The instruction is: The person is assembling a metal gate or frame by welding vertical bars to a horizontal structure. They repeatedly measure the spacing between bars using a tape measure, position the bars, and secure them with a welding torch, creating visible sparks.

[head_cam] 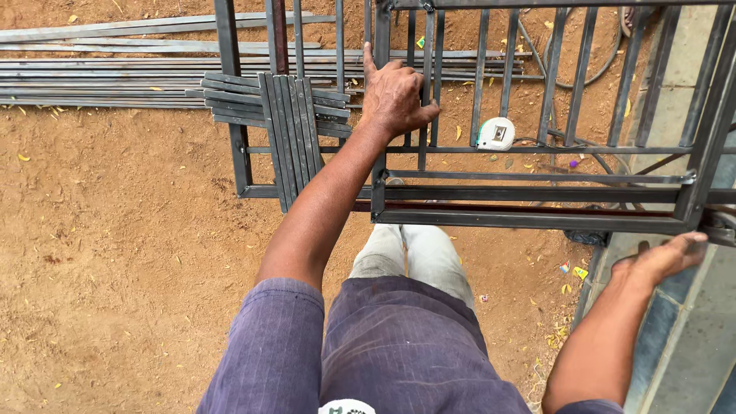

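Outdoor yard here, with bare reddish-brown dirt ground (123, 253) that's scuffed and dotted with small yellow leaves, and a strip of grey concrete paving with tile edging (694, 337) running down the right side. Lying flat on the dirt is a dark steel gate frame with upright bars welded between its rails (537, 195), and it fills most of the upper right of the view. The left hand (395, 96) is on one of the frame's vertical bars, fingers curled over it and the thumb hooked round the other side, so it's gripping the steel. The right hand (663, 257) is low at the right edge, palm down with fingers loosely together, just beside the frame's near corner and over the paving (can't tell if it's actually touching anything). A short stack of cut flat steel strips (291, 130) lies crossed on top of the frame's left end, and behind that a long bundle of thin steel rods and flat bars (100, 80) stretches off to the left on the ground. A white and green tape measure (496, 133) sits on the dirt between the bars, near the left hand. There's a dark cable (537, 54) looping in the dirt past the frame, and a few bright scraps of litter (573, 270) near the paving edge. The person's grey trousers and purple shirt fill the bottom of the view.
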